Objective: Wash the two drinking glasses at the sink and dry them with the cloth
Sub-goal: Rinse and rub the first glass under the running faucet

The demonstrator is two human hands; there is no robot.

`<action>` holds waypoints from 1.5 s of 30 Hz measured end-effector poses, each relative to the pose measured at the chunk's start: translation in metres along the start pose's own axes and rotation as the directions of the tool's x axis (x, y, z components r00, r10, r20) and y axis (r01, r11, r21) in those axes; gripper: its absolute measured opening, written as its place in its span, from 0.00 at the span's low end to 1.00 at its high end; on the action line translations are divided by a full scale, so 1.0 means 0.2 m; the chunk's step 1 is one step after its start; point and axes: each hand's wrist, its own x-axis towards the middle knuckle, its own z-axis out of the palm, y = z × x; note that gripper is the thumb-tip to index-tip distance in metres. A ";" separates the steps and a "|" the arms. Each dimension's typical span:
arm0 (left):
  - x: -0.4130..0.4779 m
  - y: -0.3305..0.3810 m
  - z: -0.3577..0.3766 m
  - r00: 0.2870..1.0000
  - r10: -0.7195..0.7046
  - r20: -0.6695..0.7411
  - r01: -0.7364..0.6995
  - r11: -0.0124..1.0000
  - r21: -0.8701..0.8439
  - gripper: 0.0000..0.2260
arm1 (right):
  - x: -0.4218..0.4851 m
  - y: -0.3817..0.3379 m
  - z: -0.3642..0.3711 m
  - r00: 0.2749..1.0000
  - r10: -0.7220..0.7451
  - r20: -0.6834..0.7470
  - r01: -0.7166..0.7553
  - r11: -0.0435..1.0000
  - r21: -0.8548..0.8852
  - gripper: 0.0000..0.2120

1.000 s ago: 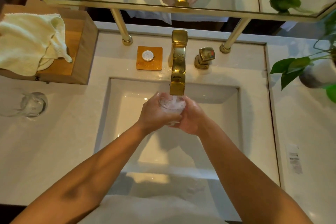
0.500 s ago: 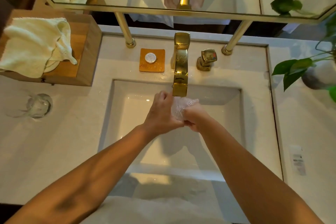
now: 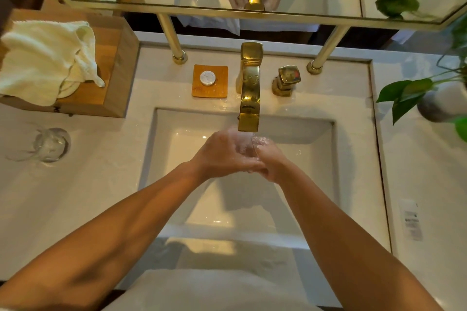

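Note:
A clear drinking glass [image 3: 259,144] sits between both hands over the white sink basin [image 3: 313,159], right under the gold faucet [image 3: 249,98], with water running onto it. My left hand [image 3: 222,154] wraps around its left side and my right hand [image 3: 271,163] grips it from the right. Most of the glass is hidden by my fingers. A second clear glass [image 3: 50,144] stands on the counter at the left. The cream cloth [image 3: 43,58] lies crumpled on a wooden box [image 3: 118,78] at the back left.
A gold tap handle [image 3: 286,81] stands right of the faucet, an orange soap dish [image 3: 209,81] with a white soap left of it. A potted plant [image 3: 429,98] is at the right edge. Two gold mirror posts [image 3: 174,40] rise behind the sink.
The glass has been turned in my hands under the running water; my left hand has closed further over it. The view has shifted slightly downward.

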 end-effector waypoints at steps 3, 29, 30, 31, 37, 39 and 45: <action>0.01 0.03 -0.03 0.935 -0.335 0.116 0.346 0.792 -0.503 0.24 | 0.00 0.02 -0.04 0.991 0.033 0.131 -0.062 0.973 0.222 0.21; -0.09 0.04 0.18 0.913 -0.319 -0.253 0.242 0.925 -0.292 0.39 | 0.05 0.02 0.00 0.930 0.199 0.308 -0.345 0.759 0.552 0.32; -0.11 0.02 0.18 0.924 -0.270 -0.269 0.190 0.939 -0.288 0.39 | 0.04 0.02 0.01 0.925 0.181 0.335 -0.348 0.757 0.552 0.32; -0.11 0.01 0.18 0.934 -0.249 -0.255 0.160 0.932 -0.326 0.40 | 0.03 0.03 0.01 0.923 0.158 0.350 -0.338 0.767 0.545 0.32; -0.14 0.03 0.10 0.951 -0.265 -0.161 0.192 0.911 -0.366 0.41 | 0.03 0.03 -0.02 0.954 0.018 0.299 -0.174 0.846 0.504 0.32; -0.12 0.03 0.08 0.948 -0.303 -0.095 0.237 0.874 -0.424 0.41 | 0.03 0.01 -0.01 0.972 -0.046 0.229 -0.068 0.884 0.463 0.26; -0.09 0.06 0.06 0.937 -0.338 -0.088 0.252 0.831 -0.496 0.38 | 0.00 -0.03 0.00 0.981 -0.102 0.167 0.012 0.881 0.473 0.16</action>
